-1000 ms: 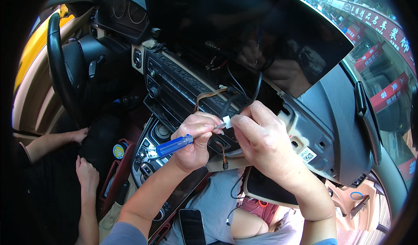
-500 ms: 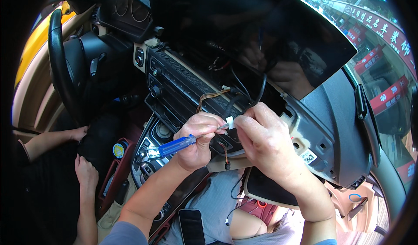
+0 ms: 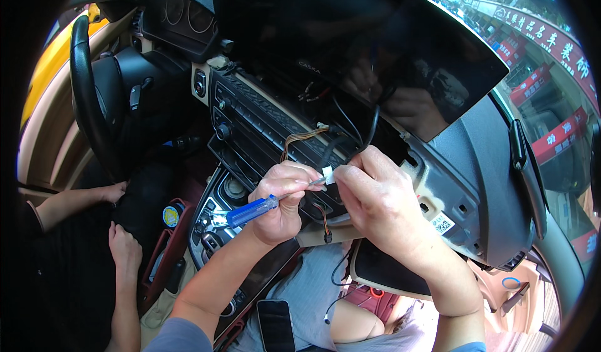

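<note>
My left hand (image 3: pixel 280 197) is closed around a screwdriver with a clear blue handle (image 3: pixel 251 212). Its thin metal shaft points right, and the tip meets or nearly meets a small white piece, which looks like a connector (image 3: pixel 328 175). My right hand (image 3: pixel 382 205) pinches that white piece; the fingers hide its right part. Just beyond both hands, brown wires (image 3: pixel 302 138) and a thick black cable (image 3: pixel 374 127) come out of the opened dashboard. A small dark plug on orange wires (image 3: pixel 327 235) dangles below my hands.
A large black screen (image 3: pixel 432 58) leans over the dashboard opening. At left are the steering wheel (image 3: pixel 81 89) and another person's hand (image 3: pixel 127 249). The centre control panel (image 3: pixel 256 123) lies behind my left hand. A phone (image 3: pixel 275 324) rests at my lap.
Both hands keep almost the same pose. The white piece and screwdriver have shifted very slightly left.
</note>
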The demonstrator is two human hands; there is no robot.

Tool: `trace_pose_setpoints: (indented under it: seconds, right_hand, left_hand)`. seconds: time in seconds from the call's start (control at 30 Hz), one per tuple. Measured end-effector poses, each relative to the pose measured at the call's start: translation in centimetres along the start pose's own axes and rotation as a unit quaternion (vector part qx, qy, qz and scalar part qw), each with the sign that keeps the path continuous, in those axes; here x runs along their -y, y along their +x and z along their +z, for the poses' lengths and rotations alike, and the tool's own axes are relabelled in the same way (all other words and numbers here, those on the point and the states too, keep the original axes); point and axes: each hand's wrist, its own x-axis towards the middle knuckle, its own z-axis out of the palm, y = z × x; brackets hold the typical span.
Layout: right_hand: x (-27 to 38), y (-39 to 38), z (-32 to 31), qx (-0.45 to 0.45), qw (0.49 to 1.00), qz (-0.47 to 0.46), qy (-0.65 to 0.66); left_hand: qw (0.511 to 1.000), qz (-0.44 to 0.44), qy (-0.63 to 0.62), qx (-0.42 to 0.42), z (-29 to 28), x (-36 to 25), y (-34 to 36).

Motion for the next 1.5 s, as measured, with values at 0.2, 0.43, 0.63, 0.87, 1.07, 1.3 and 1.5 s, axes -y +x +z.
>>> trace_pose_setpoints:
  seconds: [0.2, 0.43, 0.63, 0.87, 1.07, 1.3, 1.5]
  right_hand:
    - [0.1, -0.1, 0.0, 0.01, 1.0, 0.005, 0.002]
    - [0.0, 0.0, 0.1, 0.003, 1.0, 0.0, -0.01]
    - [-0.2, 0.0, -0.1, 0.005, 1.0, 0.002, -0.007]
    - [-0.1, 0.1, 0.1, -0.004, 1.0, 0.003, -0.003]
    - [-0.2, 0.0, 0.2, -0.006, 1.0, -0.002, -0.001]
    - [-0.1, 0.0, 0.1, 0.0, 1.0, 0.002, -0.005]
    - [-0.1, 0.0, 0.1, 0.008, 1.0, 0.0, -0.007]
  left_hand:
    - [0.999, 0.021, 0.026, 0.017, -0.4, -0.1, 0.3]
    - [0.997, 0.02, 0.073, 0.016, -0.1, -0.9, 0.3]
    - [0.999, -0.021, -0.014, -0.048, 1.0, -0.4, -0.4]
    - [0.994, -0.033, -0.087, -0.051, 0.7, 0.2, -0.2]
    - [1.0, 0.014, 0.021, 0.003, 0.2, 0.0, 0.0]
    - [0.992, 0.057, 0.105, 0.027, -0.1, -1.0, 0.8]
    - [0.994, 0.052, 0.097, 0.019, 0.1, -0.9, 0.8]
